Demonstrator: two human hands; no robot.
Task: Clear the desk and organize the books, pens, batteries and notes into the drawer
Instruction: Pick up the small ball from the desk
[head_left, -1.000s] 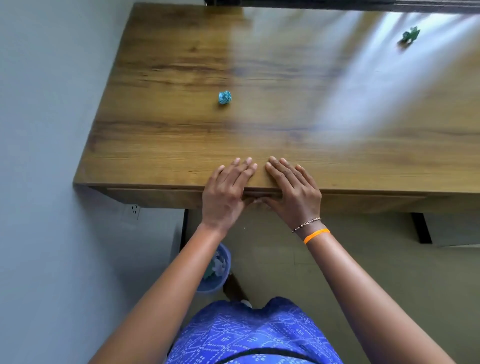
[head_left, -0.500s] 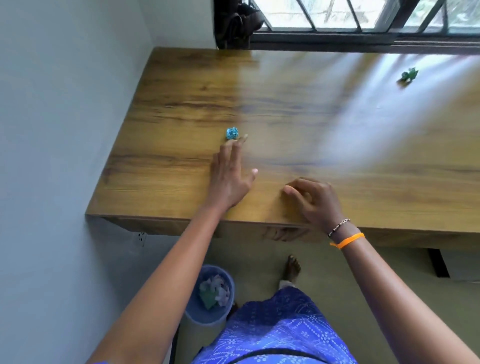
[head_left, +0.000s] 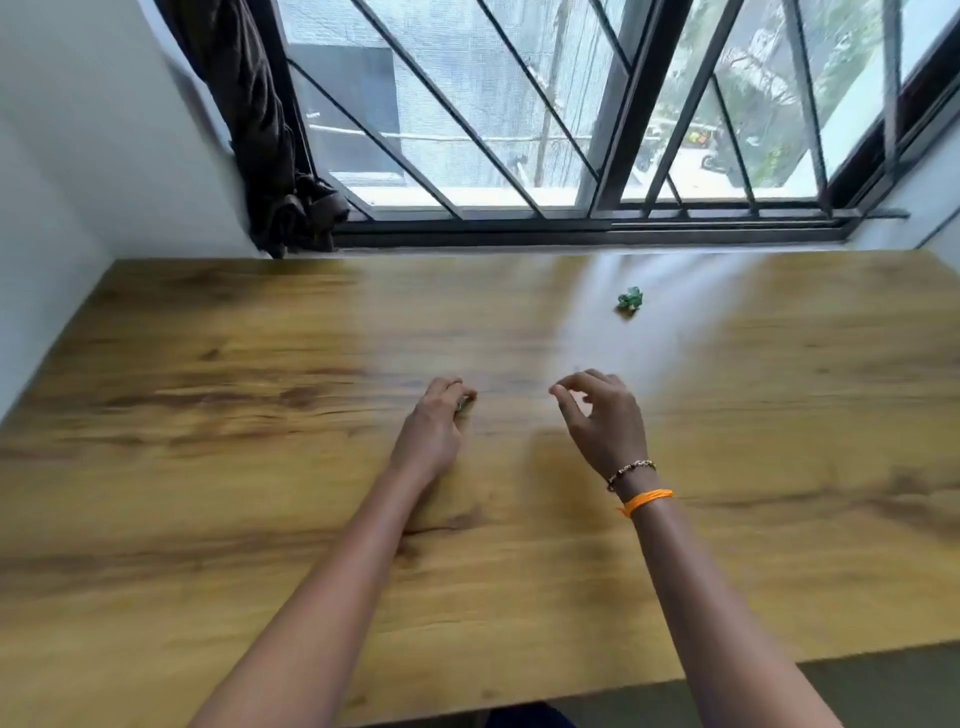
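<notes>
The left hand (head_left: 435, 423) has its fingers curled over a small scrap near the middle of the tabletop (head_left: 208, 467); only a sliver of it shows, so the grip is hard to confirm. The right hand (head_left: 602, 421) hovers beside it, loosely curled and holding nothing. Better to send it to the green crumpled paper (head_left: 629, 301) toward the far edge, pinching from above so the paper doesn't skid

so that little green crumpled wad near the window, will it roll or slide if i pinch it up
The green crumpled wad looks like scrunched paper or wrapper, so probably very light and squashable. Its irregular creases suggest it will hardly roll. On the glossy desk it may skid if nudged.
</notes>
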